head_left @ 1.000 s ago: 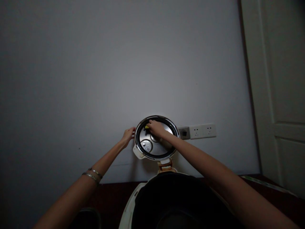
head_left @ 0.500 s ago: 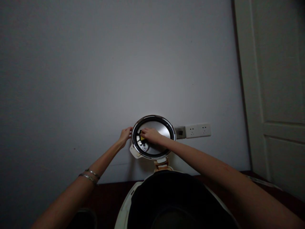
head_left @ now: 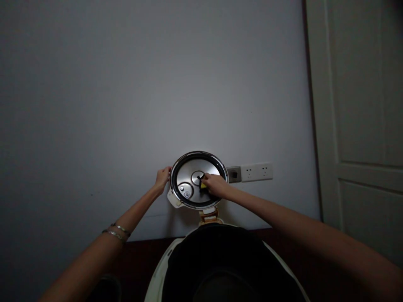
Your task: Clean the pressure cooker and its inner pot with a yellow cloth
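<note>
A white rice cooker (head_left: 163,268) stands close in front of me with its dark inner pot (head_left: 226,268) exposed. Its round lid (head_left: 189,174) is raised upright on a hinge, the shiny metal underside facing me. My left hand (head_left: 162,178) grips the lid's left rim, fingers curled round it. My right hand (head_left: 215,186) is closed on a yellow and black sponge (head_left: 202,183) and presses it against the lid's inner plate, right of centre. Two bracelets (head_left: 115,232) circle my left wrist.
A plain grey wall fills the background. A dark switch (head_left: 233,174) and a white socket strip (head_left: 256,172) sit on the wall right of the lid. A white panelled door (head_left: 359,117) stands at the right. The cooker rests on a dark wooden surface (head_left: 145,256).
My right hand has carried the sponge from the lid's upper left, down its left side, then across to the right of centre. My left hand has stayed on the rim.
</note>
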The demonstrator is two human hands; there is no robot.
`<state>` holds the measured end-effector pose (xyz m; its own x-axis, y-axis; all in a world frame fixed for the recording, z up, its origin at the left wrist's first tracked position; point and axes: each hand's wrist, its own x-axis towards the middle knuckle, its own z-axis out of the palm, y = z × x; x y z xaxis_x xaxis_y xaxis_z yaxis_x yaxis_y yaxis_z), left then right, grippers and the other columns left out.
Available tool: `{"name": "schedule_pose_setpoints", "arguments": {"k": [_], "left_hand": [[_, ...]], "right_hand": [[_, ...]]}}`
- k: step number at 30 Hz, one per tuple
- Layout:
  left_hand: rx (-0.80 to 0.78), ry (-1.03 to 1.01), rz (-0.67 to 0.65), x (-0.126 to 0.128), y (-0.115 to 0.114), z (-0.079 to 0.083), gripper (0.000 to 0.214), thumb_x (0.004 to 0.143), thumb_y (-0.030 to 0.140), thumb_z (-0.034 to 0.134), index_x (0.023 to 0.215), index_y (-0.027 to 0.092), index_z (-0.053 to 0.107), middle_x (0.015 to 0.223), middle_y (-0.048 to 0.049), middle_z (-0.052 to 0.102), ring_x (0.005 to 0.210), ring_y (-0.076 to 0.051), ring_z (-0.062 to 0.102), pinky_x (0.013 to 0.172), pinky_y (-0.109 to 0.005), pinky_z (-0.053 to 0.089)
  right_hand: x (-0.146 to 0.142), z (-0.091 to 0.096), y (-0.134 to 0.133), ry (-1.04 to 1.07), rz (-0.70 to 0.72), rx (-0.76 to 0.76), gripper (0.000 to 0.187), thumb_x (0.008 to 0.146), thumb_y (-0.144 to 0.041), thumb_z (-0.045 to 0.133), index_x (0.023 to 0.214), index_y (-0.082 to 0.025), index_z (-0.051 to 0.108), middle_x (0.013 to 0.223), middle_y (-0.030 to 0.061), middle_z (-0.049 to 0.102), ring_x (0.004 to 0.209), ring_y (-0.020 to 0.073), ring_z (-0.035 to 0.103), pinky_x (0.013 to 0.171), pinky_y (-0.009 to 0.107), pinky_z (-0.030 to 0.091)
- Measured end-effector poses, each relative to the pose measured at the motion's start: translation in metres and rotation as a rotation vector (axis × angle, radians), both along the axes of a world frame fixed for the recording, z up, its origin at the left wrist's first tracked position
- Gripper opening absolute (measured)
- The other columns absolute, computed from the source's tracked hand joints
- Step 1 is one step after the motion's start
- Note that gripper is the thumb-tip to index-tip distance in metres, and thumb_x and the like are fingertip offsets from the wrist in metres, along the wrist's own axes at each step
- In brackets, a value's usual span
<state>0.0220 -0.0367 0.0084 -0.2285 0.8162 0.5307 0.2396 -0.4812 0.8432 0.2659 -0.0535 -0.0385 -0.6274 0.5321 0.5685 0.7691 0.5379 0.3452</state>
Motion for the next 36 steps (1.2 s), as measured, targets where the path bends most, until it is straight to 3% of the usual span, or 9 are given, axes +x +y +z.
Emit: {"name": "schedule_pose_setpoints", "arguments": {"k": [4,7,11,15,21,26,32,36], "left_hand": [[0.013,-0.01,0.023,0.001,0.0,-0.001,0.033,0.063,0.037,0.047,0.077,0.015,0.066,0.073,-0.0042,0.063,0.065,-0.016,0.054,0.055,-0.025,0.04],[0.015,0.001,0.017,0.001,-0.001,-0.001,0.032,0.062,0.037,0.047,0.077,0.015,0.066,0.073,-0.0037,0.063,0.067,-0.017,0.054,0.057,-0.026,0.041],[0.013,0.016,0.016,0.0,-0.001,-0.002,0.031,0.062,0.038,0.048,0.075,0.015,0.065,0.07,-0.003,0.062,0.064,-0.016,0.053,0.057,-0.026,0.04],[0.012,0.023,0.022,0.0,0.001,-0.002,0.031,0.062,0.038,0.047,0.073,0.016,0.065,0.067,-0.0029,0.061,0.062,-0.016,0.053,0.055,-0.025,0.039],[0.024,0.011,0.031,0.0,0.002,-0.005,0.031,0.062,0.038,0.048,0.072,0.015,0.065,0.069,-0.0037,0.062,0.064,-0.017,0.054,0.055,-0.026,0.04],[0.044,0.005,0.063,0.002,0.001,-0.006,0.031,0.063,0.041,0.048,0.069,0.015,0.064,0.071,-0.0045,0.064,0.07,-0.019,0.056,0.059,-0.027,0.041],[0.046,0.016,0.084,0.004,-0.001,-0.005,0.033,0.064,0.043,0.048,0.07,0.015,0.064,0.069,-0.0038,0.064,0.07,-0.019,0.055,0.06,-0.028,0.04],[0.045,0.03,0.076,0.006,-0.003,-0.004,0.034,0.065,0.042,0.046,0.073,0.015,0.066,0.071,-0.0036,0.064,0.069,-0.018,0.055,0.061,-0.028,0.04]], "right_hand": [[-0.011,-0.013,-0.013,-0.122,0.14,-0.037,0.028,0.08,-0.016,0.055,0.104,-0.023,0.067,0.103,0.0064,0.061,0.094,0.0219,0.058,0.07,0.028,0.043],[-0.02,-0.009,-0.009,-0.153,0.212,-0.024,0.027,0.086,-0.018,0.05,0.108,-0.023,0.065,0.105,0.008,0.061,0.099,0.0225,0.054,0.072,0.029,0.042],[-0.019,0.014,0.012,0.054,0.104,0.008,0.031,0.092,-0.019,0.041,0.116,-0.021,0.062,0.112,0.011,0.058,0.105,0.0227,0.05,0.077,0.031,0.042],[-0.018,0.027,0.027,0.181,0.037,0.026,0.038,0.088,-0.01,0.042,0.121,-0.017,0.06,0.114,0.0137,0.057,0.106,0.0243,0.049,0.081,0.032,0.042],[-0.027,0.007,0.022,0.092,0.246,-0.02,0.039,0.081,-0.009,0.052,0.116,-0.022,0.063,0.115,0.0083,0.059,0.107,0.0208,0.048,0.086,0.03,0.039],[-0.02,0.014,0.028,0.325,0.146,-0.046,0.045,0.081,-0.004,0.045,0.122,-0.015,0.059,0.121,0.0127,0.055,0.109,0.0225,0.047,0.088,0.032,0.04],[-0.024,0.002,0.023,0.2,0.296,-0.074,0.044,0.078,-0.004,0.05,0.116,-0.02,0.063,0.116,0.0083,0.058,0.109,0.0206,0.047,0.09,0.03,0.039],[-0.014,0.008,0.028,0.319,0.224,-0.075,0.043,0.077,-0.003,0.049,0.117,-0.013,0.062,0.115,0.0119,0.058,0.107,0.021,0.049,0.09,0.03,0.039]]}}
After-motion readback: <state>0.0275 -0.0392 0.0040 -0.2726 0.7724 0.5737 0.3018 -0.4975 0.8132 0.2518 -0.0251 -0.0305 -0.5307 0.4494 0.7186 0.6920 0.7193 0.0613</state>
